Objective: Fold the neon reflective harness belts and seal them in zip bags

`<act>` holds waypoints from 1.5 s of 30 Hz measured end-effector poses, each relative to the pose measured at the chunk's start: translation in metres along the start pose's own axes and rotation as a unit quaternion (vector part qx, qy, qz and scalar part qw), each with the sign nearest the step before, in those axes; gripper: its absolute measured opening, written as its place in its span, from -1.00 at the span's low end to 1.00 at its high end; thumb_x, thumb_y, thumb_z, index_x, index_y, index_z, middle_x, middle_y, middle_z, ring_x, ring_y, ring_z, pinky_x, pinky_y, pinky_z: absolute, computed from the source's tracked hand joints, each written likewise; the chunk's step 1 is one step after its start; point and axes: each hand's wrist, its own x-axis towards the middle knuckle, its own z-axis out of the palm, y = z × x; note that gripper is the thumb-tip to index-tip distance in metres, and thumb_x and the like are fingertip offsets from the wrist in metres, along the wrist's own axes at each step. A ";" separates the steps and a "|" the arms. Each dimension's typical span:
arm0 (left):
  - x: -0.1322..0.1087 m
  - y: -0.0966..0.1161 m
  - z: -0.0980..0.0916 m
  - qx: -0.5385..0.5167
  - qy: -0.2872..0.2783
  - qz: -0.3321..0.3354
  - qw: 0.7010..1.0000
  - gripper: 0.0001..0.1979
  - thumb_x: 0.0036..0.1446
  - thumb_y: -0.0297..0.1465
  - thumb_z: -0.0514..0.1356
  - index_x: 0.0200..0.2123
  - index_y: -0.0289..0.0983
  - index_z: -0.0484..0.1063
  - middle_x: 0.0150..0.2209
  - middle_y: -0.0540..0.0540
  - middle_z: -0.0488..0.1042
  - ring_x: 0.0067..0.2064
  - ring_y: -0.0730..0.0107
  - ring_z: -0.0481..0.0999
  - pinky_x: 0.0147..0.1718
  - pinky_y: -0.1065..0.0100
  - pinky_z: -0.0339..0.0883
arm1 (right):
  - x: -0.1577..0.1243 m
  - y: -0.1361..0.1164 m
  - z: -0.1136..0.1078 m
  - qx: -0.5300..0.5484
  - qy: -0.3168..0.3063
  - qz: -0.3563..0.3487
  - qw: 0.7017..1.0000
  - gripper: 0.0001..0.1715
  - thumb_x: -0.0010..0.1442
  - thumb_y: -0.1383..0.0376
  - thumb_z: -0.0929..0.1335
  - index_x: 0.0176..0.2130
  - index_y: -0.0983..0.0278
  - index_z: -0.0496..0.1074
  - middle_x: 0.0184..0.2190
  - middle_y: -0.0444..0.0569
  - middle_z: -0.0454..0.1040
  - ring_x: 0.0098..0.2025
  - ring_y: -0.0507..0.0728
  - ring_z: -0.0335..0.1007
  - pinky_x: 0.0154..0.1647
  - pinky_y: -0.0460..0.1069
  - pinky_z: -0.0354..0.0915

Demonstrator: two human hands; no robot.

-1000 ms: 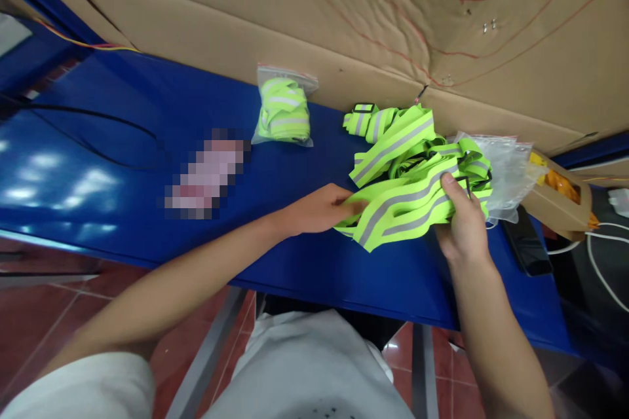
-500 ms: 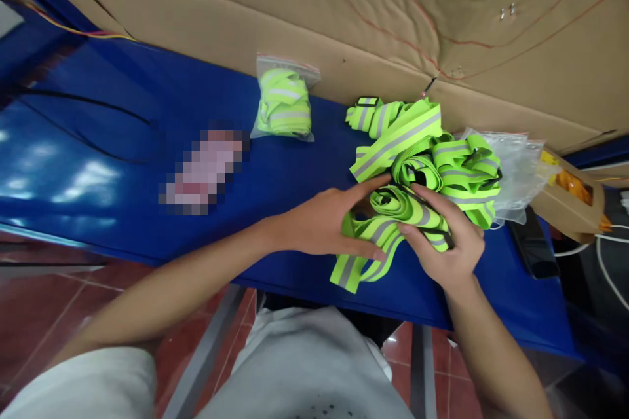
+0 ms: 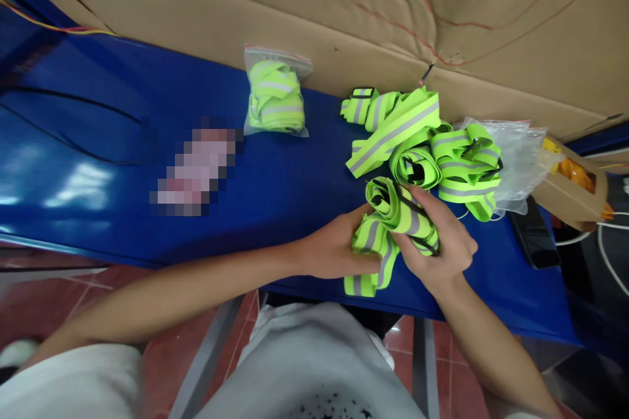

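Note:
A partly rolled reflective strap (image 3: 386, 203), neon yellow-green with a grey stripe and black buckles, is between my two hands over the front of the blue table. My right hand (image 3: 437, 242) is closed round the rolled part, thumb in front and fingers behind. Lower down, my left hand (image 3: 339, 245) grips the looser folds, whose ends hang below its thumb. Just beyond lie more straps of the same kind: a rolled one (image 3: 417, 167), a looser bundle (image 3: 466, 167) to the right and a flat folded length (image 3: 396, 131) behind.
A zip bag (image 3: 275, 98) packed with strap stands against the cardboard wall (image 3: 196, 26). Clear plastic bags (image 3: 521, 160), a phone (image 3: 535, 236) and an open cardboard box (image 3: 570, 177) are at the right. On the blue table (image 3: 295, 177), a blurred-out pink item (image 3: 196, 170) and black cables (image 3: 73, 98) lie left.
My hands have drawn the rolled strap slightly nearer to me, away from the pile. My left fingers have closed in on its loose folds, and the hanging ends have bunched together.

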 end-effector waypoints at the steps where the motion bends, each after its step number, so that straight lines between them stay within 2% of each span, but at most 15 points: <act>1: 0.000 -0.001 0.002 -0.035 -0.009 -0.013 0.999 -0.55 0.06 -0.36 0.36 0.04 -0.23 0.41 -0.25 -0.01 0.53 -0.24 0.33 0.51 -0.22 0.30 0.47 | 0.001 0.000 -0.001 0.001 -0.008 -0.017 1.000 -0.37 0.21 0.15 0.49 0.25 0.10 0.46 0.10 0.01 0.61 0.02 0.33 0.64 0.03 0.22 0.60; 3: -0.001 -0.003 0.006 -0.077 -0.040 -0.025 0.996 -0.60 0.05 -0.35 0.38 -0.03 -0.25 0.43 -0.26 -0.02 0.53 -0.26 0.36 0.51 -0.24 0.32 0.46 | 0.004 -0.001 -0.002 0.007 -0.026 -0.052 0.998 -0.32 0.24 0.15 0.47 0.31 0.09 0.40 0.15 0.00 0.58 0.09 0.34 0.61 0.07 0.22 0.59; 6: -0.002 -0.004 0.010 -0.067 -0.098 -0.016 0.993 -0.61 0.06 -0.28 0.43 -0.07 -0.28 0.50 -0.12 -0.13 0.60 -0.06 0.20 0.57 -0.01 0.19 0.49 | 0.007 -0.005 -0.005 0.001 -0.054 -0.060 0.997 -0.33 0.24 0.18 0.48 0.30 0.04 0.40 0.20 -0.02 0.54 0.17 0.35 0.56 0.15 0.19 0.54; 9: -0.002 -0.004 0.006 -0.034 -0.075 -0.029 0.996 -0.68 0.10 -0.28 0.39 -0.10 -0.30 0.54 -0.07 -0.17 0.63 0.00 0.15 0.58 0.09 0.13 0.45 | 0.009 -0.008 -0.006 0.006 -0.070 -0.040 0.997 -0.36 0.23 0.22 0.49 0.27 0.00 0.43 0.17 -0.06 0.57 0.15 0.33 0.58 0.16 0.17 0.54; 12: -0.001 0.002 -0.001 -0.050 -0.071 -0.075 0.993 -0.73 0.10 -0.34 0.37 -0.12 -0.30 0.57 -0.15 -0.12 0.65 -0.14 0.23 0.62 -0.04 0.18 0.50 | 0.010 -0.009 -0.005 0.034 -0.036 0.035 0.998 -0.34 0.22 0.20 0.52 0.28 0.05 0.43 0.13 -0.04 0.59 0.07 0.31 0.62 0.15 0.17 0.54; 15: 0.001 0.007 -0.003 -0.092 -0.078 -0.094 0.988 -0.68 0.04 -0.34 0.43 -0.12 -0.27 0.56 -0.20 -0.09 0.65 -0.21 0.29 0.61 -0.14 0.24 0.53 | 0.012 -0.010 -0.004 0.059 -0.002 0.110 0.992 -0.40 0.21 0.17 0.53 0.22 0.09 0.49 0.12 -0.01 0.59 0.08 0.32 0.59 0.16 0.21 0.52; 20: 0.002 0.005 0.000 -0.069 -0.112 -0.095 0.987 -0.67 -0.05 -0.27 0.52 -0.30 -0.27 0.51 -0.40 -0.01 0.55 -0.36 0.41 0.51 -0.33 0.38 0.45 | 0.017 -0.012 -0.005 0.072 0.000 0.125 0.990 -0.44 0.20 0.12 0.54 0.16 0.11 0.53 0.09 0.01 0.60 0.08 0.33 0.59 0.17 0.22 0.51; 24: 0.004 0.009 -0.015 -0.022 -0.119 -0.109 0.987 -0.73 0.01 -0.29 0.48 -0.34 -0.29 0.51 -0.42 0.03 0.54 -0.39 0.45 0.49 -0.37 0.42 0.42 | 0.019 -0.008 -0.007 0.129 -0.001 0.208 0.970 -0.55 0.21 0.05 0.53 0.05 0.13 0.60 -0.06 -0.03 0.65 -0.06 0.27 0.63 -0.02 0.14 0.57; 27: 0.007 0.017 -0.030 0.029 -0.161 -0.095 0.982 -0.78 0.10 -0.32 0.43 -0.22 -0.29 0.58 -0.27 -0.04 0.65 -0.26 0.36 0.60 -0.25 0.39 0.48 | 0.018 0.001 -0.007 0.215 -0.006 0.300 0.930 -0.61 0.20 -0.01 0.52 -0.06 0.14 0.63 -0.24 -0.09 0.66 -0.20 0.23 0.63 -0.17 0.10 0.58; 30: 0.010 0.020 -0.038 0.086 -0.179 -0.050 0.979 -0.82 0.21 -0.34 0.35 -0.16 -0.31 0.59 -0.18 -0.09 0.69 -0.16 0.31 0.65 -0.16 0.39 0.48 | 0.018 0.009 -0.005 0.301 -0.026 0.393 0.868 -0.56 0.19 -0.05 0.52 -0.08 0.18 0.62 -0.18 -0.06 0.67 -0.12 0.28 0.65 -0.12 0.15 0.59; 35: 0.011 0.017 -0.038 0.218 -0.132 0.050 0.966 -0.75 0.32 -0.22 0.27 -0.24 -0.31 0.58 -0.32 -0.05 0.66 -0.30 0.37 0.61 -0.29 0.42 0.39 | 0.027 0.014 0.001 0.438 -0.092 0.504 0.739 -0.33 0.03 -0.11 0.58 0.00 0.22 0.60 -0.08 0.02 0.68 0.02 0.37 0.63 0.05 0.23 0.58; 37: 0.011 0.014 -0.038 0.254 -0.135 0.071 0.955 -0.73 0.34 -0.22 0.24 -0.29 -0.30 0.58 -0.35 -0.05 0.64 -0.34 0.38 0.58 -0.34 0.43 0.34 | 0.030 0.013 0.004 0.474 -0.145 0.534 0.685 -0.32 -0.02 -0.13 0.59 -0.04 0.22 0.62 -0.13 0.01 0.69 0.03 0.39 0.62 0.09 0.24 0.56; 39: 0.013 0.009 -0.038 0.287 -0.131 0.096 0.944 -0.73 0.35 -0.25 0.22 -0.35 -0.28 0.55 -0.37 -0.05 0.62 -0.36 0.40 0.55 -0.38 0.42 0.30 | 0.031 0.011 0.006 0.496 -0.183 0.558 0.639 -0.35 0.04 -0.16 0.55 -0.04 0.19 0.62 -0.17 -0.01 0.69 0.03 0.37 0.62 0.10 0.22 0.55; 41: 0.014 0.002 -0.038 0.329 -0.118 0.129 0.928 -0.72 0.34 -0.35 0.17 -0.44 -0.28 0.47 -0.43 -0.03 0.57 -0.43 0.43 0.49 -0.41 0.40 0.25 | 0.029 0.009 0.005 0.506 -0.195 0.573 0.615 -0.40 0.14 -0.19 0.50 -0.02 0.15 0.61 -0.19 -0.03 0.69 0.02 0.32 0.63 0.08 0.19 0.56; 45: 0.014 -0.012 -0.035 0.387 -0.114 0.170 0.899 -0.75 0.20 -0.52 0.13 -0.54 -0.25 0.31 -0.52 -0.02 0.45 -0.48 0.42 0.39 -0.44 0.35 0.19 | 0.022 0.008 0.003 0.509 -0.245 0.561 0.606 -0.38 0.16 -0.24 0.46 -0.08 0.18 0.59 -0.23 -0.01 0.66 -0.11 0.27 0.64 -0.09 0.12 0.57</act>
